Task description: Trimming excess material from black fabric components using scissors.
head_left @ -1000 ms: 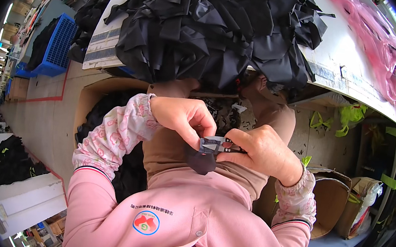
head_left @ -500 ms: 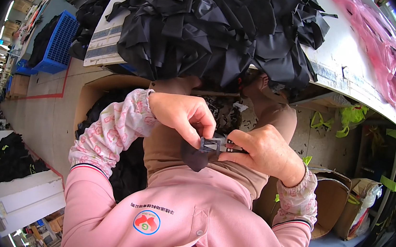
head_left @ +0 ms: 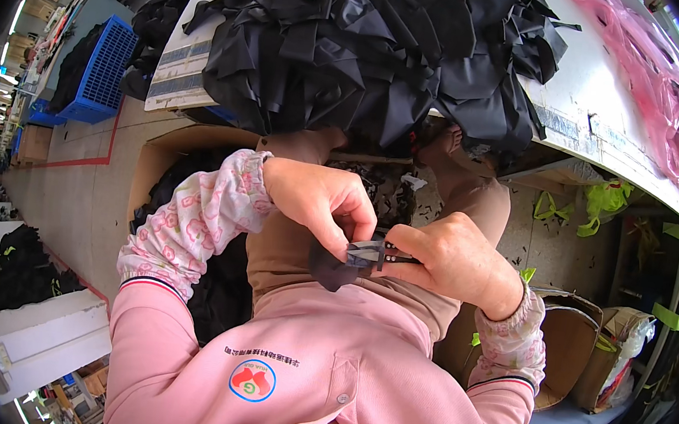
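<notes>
Over my lap, my left hand [head_left: 325, 204] pinches a small black fabric piece [head_left: 331, 269] between thumb and fingers; the rest of the piece hangs below the thumb. My right hand [head_left: 452, 257] is closed round a pair of thread snips [head_left: 368, 254], whose pointed metal blades reach left to the fabric edge by my left fingertips. The blades overlap the dark cloth there. Whether they are cutting through it is too small to tell.
A heap of black fabric pieces [head_left: 365, 49] covers the white table [head_left: 565, 112] ahead, with pink plastic film [head_left: 667, 89] at its right. Below stands an open cardboard box [head_left: 168, 148] with dark cloth. Boxes [head_left: 566, 343] stand right; a blue crate [head_left: 105, 63] is far left.
The snips have shifted slightly left across the fabric, and their blades look closer together. Both hands otherwise keep nearly the same place and grip.
</notes>
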`<state>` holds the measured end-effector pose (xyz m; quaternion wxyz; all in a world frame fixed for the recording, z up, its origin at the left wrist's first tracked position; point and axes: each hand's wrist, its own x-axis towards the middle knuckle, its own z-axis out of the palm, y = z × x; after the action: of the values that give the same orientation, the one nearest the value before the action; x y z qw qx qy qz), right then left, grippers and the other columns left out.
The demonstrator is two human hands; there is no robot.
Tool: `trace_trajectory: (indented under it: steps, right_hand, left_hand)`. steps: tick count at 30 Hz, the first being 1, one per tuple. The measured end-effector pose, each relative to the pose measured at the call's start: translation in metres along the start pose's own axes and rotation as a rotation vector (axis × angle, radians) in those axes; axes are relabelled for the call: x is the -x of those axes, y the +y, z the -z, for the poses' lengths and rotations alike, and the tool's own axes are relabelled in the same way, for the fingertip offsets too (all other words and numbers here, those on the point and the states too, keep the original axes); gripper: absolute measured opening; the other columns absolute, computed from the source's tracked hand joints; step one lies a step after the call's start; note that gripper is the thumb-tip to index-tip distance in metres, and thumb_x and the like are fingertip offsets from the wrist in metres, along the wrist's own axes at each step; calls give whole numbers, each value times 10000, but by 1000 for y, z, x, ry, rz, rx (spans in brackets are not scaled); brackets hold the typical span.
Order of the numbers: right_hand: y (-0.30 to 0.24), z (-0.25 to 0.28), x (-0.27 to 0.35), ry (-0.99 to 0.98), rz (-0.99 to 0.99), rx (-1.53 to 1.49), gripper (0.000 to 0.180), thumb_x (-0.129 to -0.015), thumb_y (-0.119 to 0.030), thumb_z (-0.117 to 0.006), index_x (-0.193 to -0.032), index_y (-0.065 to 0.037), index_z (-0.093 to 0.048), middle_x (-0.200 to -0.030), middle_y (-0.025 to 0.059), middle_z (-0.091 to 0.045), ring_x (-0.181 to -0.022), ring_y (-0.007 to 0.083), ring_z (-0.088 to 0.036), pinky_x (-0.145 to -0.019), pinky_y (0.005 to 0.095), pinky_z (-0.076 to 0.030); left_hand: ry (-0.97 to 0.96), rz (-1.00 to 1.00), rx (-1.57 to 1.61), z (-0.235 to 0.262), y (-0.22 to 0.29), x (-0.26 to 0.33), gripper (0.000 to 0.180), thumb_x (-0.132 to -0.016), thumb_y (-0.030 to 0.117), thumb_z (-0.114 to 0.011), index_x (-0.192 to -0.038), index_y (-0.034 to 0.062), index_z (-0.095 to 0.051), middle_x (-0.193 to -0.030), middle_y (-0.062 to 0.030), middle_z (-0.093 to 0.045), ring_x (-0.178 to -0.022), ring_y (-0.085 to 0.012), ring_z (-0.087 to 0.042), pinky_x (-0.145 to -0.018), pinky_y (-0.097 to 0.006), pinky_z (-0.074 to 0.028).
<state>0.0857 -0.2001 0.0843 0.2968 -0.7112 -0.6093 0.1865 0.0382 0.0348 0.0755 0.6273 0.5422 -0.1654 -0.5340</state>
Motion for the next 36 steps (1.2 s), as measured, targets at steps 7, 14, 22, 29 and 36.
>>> trace_trajectory:
  steps: [7, 14, 22, 29, 36]
  right_hand:
    - [10, -2, 6, 44, -36, -86, 299, -794, -313, -701, -782, -46, -566, -526, 119, -509, -493, 314, -542, -460, 383, -419]
    - [4, -31, 14, 485, -277, -102, 336, -780, -283, -732, -774, -18, -525, -544, 103, -546, -472, 283, -565, -433, 333, -435]
    - [1, -36, 1, 544, -232, 56, 332, -781, -294, -726, -777, -36, -516, -563, 92, -574, -488, 258, -586, -437, 341, -450]
    - [3, -33, 5, 434, -319, -191, 334, -783, -297, -727, -819, -20, -543, -574, 121, -574, -488, 312, -568, -451, 367, -445]
    - [2, -34, 4, 421, -317, -70, 329, -801, -308, -707, -827, -21, -548, -551, 120, -555, -493, 314, -571, -452, 373, -442]
  left_hand:
    - [76, -69, -65, 0, -10, 3, 127, -803, 41, -666, -907, -28, -642, -814, -7, -642, -754, -49, -575, -705, -203, -460]
    - [812, -469, 166, -20, -38, -9, 155, -848, 3, -629, -998, -34, -621, -926, -14, -625, -857, -65, -564, -782, -203, -457]
    - [860, -552, 154, -30, -36, -17, 163, -854, -29, -611, -1017, -41, -618, -969, -31, -610, -881, -78, -557, -794, -216, -455]
    - [898, -528, 38, -33, -36, -14, 169, -846, -45, -615, -1014, -41, -619, -942, -17, -602, -863, -74, -550, -781, -213, -450]
    - [881, -551, 51, -36, -32, -17, 167, -849, -42, -616, -1017, -41, -620, -941, -19, -600, -858, -71, -546, -775, -206, -446]
